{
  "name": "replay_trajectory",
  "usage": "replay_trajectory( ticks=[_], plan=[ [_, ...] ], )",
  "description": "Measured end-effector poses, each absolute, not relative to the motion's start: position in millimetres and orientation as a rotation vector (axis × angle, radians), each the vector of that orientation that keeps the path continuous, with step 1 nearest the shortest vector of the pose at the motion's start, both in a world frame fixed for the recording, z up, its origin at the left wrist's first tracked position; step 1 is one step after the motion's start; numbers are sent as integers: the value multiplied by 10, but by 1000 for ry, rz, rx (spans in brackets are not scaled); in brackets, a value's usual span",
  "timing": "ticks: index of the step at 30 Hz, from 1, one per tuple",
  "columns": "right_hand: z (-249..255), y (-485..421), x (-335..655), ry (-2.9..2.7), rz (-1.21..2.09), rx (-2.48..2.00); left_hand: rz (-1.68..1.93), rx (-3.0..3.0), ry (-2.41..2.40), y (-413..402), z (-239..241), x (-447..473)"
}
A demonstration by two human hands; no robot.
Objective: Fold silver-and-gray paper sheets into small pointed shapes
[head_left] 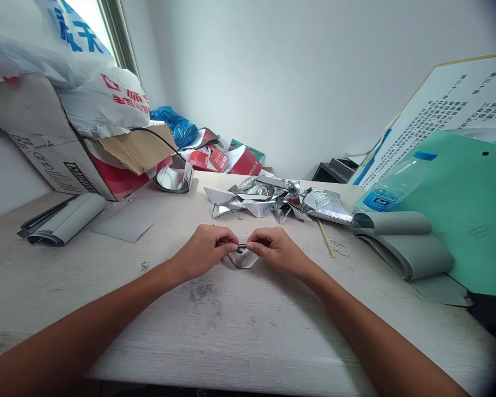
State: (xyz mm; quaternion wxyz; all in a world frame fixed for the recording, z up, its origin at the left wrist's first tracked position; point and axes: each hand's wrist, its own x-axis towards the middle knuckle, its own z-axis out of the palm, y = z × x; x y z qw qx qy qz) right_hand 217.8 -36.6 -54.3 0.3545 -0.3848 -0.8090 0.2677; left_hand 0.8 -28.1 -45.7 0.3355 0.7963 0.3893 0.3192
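Observation:
A small piece of folded silver foil paper point(242, 258) is at the middle of the pale table point(215, 342), its lower edge angular. My left hand point(204, 251) pinches its upper left edge between thumb and fingers. On the other side, my right hand point(278, 251) grips the upper right edge the same way. The two thumbs almost meet along the top fold, and the fingers hide the paper's upper corners. Just beyond my hands lies a pile of folded silver foil shapes point(260, 207).
Rolled grey sheets point(72, 218) and a flat sheet point(126, 220) lie left. At right are more curled sheets point(417, 253), a plastic bottle point(400, 179), a thin stick point(325, 238) and rubber bands point(339, 248). A cardboard box point(37, 138) carries plastic bags point(103, 99).

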Motion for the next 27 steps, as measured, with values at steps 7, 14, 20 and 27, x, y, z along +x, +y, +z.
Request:
replay_trajectory(
  ticks=[7, 14, 20, 27],
  plan=[
    [-464, -346, 2271, -2061, 701, -1121, 711, 1931, 1097, -316, -445, 34],
    [-407, -342, 2322, -1981, 693, -1230, 589, 1854, 1177, -267, -389, -16],
    [-464, -262, 2380, -1951, 619, -1315, 568, 1870, 1218, -190, -375, -72],
    [-449, -283, 2348, -1875, 663, -1355, 626, 1856, 1287, -143, -349, -86]
  ],
)
